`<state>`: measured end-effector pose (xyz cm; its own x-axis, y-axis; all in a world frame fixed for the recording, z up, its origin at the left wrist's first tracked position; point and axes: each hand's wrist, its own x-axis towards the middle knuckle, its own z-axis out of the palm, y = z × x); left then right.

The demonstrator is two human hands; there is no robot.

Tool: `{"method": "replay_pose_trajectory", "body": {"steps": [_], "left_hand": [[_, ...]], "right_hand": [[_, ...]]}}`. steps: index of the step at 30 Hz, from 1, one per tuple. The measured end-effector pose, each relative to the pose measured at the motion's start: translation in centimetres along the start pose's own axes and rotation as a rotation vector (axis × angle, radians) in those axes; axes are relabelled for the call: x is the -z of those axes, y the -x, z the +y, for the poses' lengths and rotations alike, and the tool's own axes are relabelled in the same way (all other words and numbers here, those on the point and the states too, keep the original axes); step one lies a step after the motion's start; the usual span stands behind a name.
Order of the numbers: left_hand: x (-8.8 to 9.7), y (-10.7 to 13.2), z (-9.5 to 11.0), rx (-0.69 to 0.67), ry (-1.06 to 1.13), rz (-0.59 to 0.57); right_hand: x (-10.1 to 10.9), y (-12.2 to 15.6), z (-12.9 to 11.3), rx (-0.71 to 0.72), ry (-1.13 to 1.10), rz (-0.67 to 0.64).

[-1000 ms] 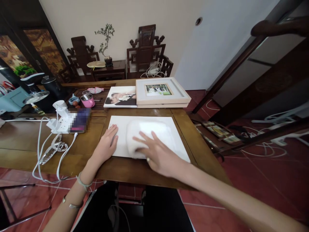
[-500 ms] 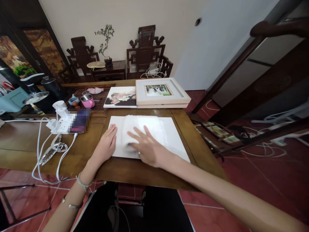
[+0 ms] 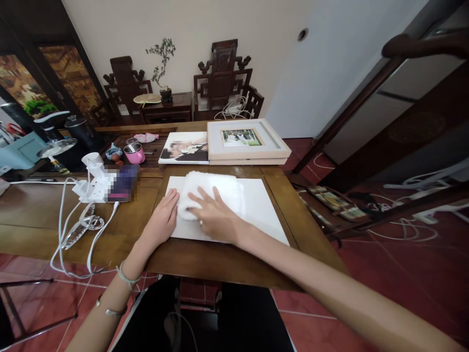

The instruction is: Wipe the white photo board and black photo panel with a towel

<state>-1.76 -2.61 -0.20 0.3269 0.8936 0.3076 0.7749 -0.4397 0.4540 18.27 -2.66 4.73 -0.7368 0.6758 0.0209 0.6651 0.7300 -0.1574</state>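
A white cloth (image 3: 190, 183), folded into a thick pad, lies on a flat white board (image 3: 260, 210) on the wooden table. On top of the cloth my right hand (image 3: 216, 212) presses down with its fingers spread, not wrapped around it. My left hand (image 3: 164, 215) rests on the board's left edge, fingers stretched out and lying flat. The palm of my right hand hides part of the cloth and the board's front edge.
Behind the board lie a photo panel (image 3: 185, 147) and stacked pale frames (image 3: 274, 142). To the left are a power strip (image 3: 95, 188), white cables (image 3: 58, 234), a clear hair clip (image 3: 78, 227) and a pink cup (image 3: 135, 154). The table (image 3: 315, 239) ends at the right.
My right hand and the cloth under it have slid a little to the left across the board. My left hand stays at the board's left edge.
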Motion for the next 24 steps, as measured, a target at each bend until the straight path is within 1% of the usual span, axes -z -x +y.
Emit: {"method": "replay_pose_trajectory", "body": {"steps": [2,4,6,7,8,10,12,14,16,18,19,21,24], "left_hand": [[0.0,0.0,0.1,0.001,0.015,0.009],[0.0,0.0,0.1,0.006,0.018,0.008],[0.0,-0.1,0.1,0.012,0.02,0.007],[0.0,-0.1,0.0,0.015,0.024,0.01],[0.0,-0.1,0.0,0.018,0.028,0.016],[-0.1,-0.1,-0.1,0.016,0.034,0.021],[-0.1,0.0,-0.2,0.009,0.037,0.022],[-0.2,0.0,-0.3,0.006,0.042,0.021],[-0.2,0.1,-0.3,0.009,0.043,0.023],[-0.2,0.1,-0.4,0.011,0.037,0.024],[-0.3,0.1,-0.4,0.011,0.034,0.024],[-0.4,0.1,-0.4,0.012,0.036,0.026],[-0.2,0.1,-0.1,0.038,0.07,0.028]], "right_hand": [[0.4,-2.6,1.8,-0.012,0.038,0.01],[0.7,-4.5,3.2,-0.011,0.061,0.029],[0.8,-5.2,3.7,-0.011,0.075,0.038],[0.8,-5.1,3.6,-0.004,0.083,0.033],[0.6,-4.7,3.3,0.006,0.093,0.02],[0.1,-2.9,1.8,0.033,0.12,0.002],[-0.2,-0.5,-0.4,0.076,0.126,0.003],[-0.3,2.1,-2.8,0.119,0.086,-0.016],[0.1,4.3,-4.9,0.158,0.023,-0.085],[0.6,5.7,-6.0,0.189,-0.033,-0.157],[0.8,6.1,-6.0,0.199,-0.057,-0.178],[1.0,6.2,-5.2,0.191,-0.091,-0.179],[0.8,4.6,-2.4,0.118,-0.08,-0.09]]}}
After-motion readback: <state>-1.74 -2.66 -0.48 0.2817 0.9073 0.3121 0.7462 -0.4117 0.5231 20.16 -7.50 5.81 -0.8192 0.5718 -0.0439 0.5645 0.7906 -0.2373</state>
